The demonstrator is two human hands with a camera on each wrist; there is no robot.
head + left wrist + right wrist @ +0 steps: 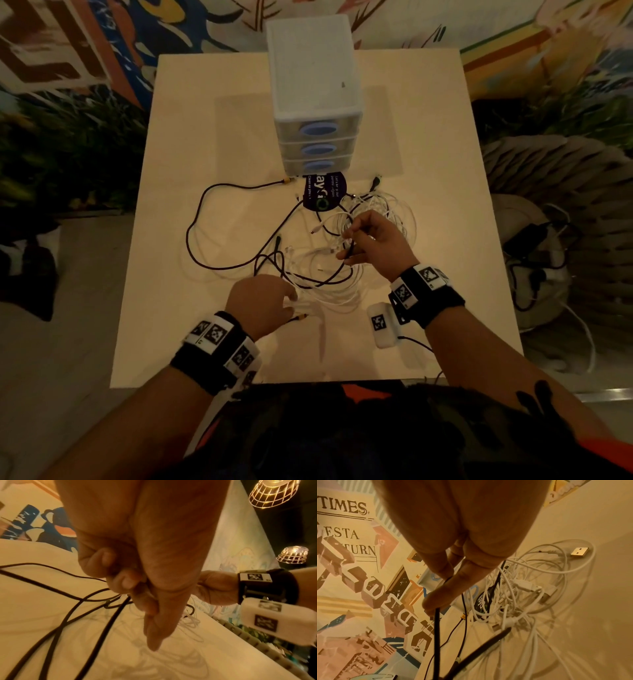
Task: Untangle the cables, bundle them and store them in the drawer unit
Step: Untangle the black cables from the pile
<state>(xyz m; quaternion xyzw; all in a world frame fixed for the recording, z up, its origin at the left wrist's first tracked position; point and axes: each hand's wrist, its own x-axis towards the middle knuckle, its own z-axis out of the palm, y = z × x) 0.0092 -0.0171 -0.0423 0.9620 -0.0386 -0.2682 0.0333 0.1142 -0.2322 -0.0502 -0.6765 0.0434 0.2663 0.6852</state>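
A tangle of black cable point(205, 198) and white cables point(376, 209) lies on the cream table point(205, 342), in front of the white drawer unit point(315, 85). All three of its drawers are closed. My right hand point(346, 245) hovers over the tangle and pinches a black cable point(437, 635) between thumb and fingertip point(436, 599). The white cables point(539, 581) lie beyond it. My left hand point(291, 305) sits low near the table's front, fingers curled, gripping a thin white cable point(148, 593). A yellow-tipped plug point(302, 317) lies beside it.
A dark round label point(325, 195) lies under the cables at the drawer unit's foot. A USB plug point(579, 551) sticks out of the white heap. Right of the table, a bag with more cables point(534, 260) sits on the floor.
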